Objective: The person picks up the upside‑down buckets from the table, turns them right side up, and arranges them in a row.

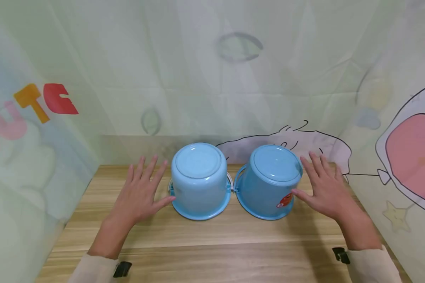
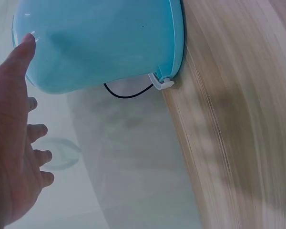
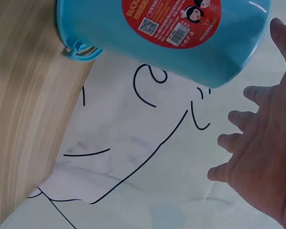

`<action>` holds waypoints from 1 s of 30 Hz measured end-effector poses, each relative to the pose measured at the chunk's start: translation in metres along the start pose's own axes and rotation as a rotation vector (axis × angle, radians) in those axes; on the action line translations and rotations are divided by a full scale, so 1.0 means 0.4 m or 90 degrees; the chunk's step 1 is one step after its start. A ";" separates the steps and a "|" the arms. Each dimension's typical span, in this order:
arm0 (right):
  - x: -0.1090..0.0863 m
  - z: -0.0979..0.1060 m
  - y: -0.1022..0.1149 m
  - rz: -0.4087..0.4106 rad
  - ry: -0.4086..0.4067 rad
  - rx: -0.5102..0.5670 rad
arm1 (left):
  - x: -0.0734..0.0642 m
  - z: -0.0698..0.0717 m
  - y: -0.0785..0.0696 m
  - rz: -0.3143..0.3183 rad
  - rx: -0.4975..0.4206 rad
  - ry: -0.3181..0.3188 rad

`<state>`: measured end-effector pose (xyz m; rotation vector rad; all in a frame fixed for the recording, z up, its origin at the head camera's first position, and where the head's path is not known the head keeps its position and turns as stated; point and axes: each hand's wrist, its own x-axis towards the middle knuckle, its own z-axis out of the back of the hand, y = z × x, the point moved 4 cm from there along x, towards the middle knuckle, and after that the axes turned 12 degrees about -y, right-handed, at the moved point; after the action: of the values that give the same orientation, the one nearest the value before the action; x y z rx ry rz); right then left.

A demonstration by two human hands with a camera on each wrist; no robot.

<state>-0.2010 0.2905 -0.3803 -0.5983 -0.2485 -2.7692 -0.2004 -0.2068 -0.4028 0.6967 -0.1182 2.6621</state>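
Two light blue plastic buckets stand upside down side by side on the wooden table. The left bucket (image 1: 200, 184) has a pale handle at its rim; the right bucket (image 1: 270, 181) has a blue handle and a round red label (image 3: 174, 19). My left hand (image 1: 138, 194), fingers spread and straight, is just left of the left bucket, its thumb near the bucket's side. On the other side, my right hand (image 1: 324, 188) is spread beside the right bucket, thumb close to the label. Whether either thumb touches a bucket I cannot tell. Neither hand holds anything.
A wood-grain table (image 1: 212, 255) lies under the buckets. Behind it and at both sides hangs a pale printed curtain (image 1: 184, 70) with cartoon drawings and coloured letters. The table's back edge meets the curtain right behind the buckets.
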 end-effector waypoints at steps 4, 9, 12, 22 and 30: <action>0.007 0.002 0.018 0.012 0.002 0.010 | -0.006 0.005 -0.002 -0.016 -0.007 -0.015; 0.013 0.000 0.039 0.034 -0.005 0.028 | -0.018 0.008 -0.002 -0.032 -0.015 -0.026; 0.018 -0.002 0.052 0.056 -0.017 0.038 | -0.025 0.009 -0.003 -0.044 -0.016 -0.037; 0.029 -0.011 0.093 0.129 -0.038 0.057 | -0.044 0.016 0.001 -0.091 -0.019 -0.068; 0.042 -0.010 0.126 0.175 -0.050 0.074 | -0.051 0.003 0.006 -0.116 -0.036 -0.067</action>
<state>-0.2011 0.2380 -0.3715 -0.6582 -0.3159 -2.4532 -0.1845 -0.2161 -0.4117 0.7906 -0.1502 2.4405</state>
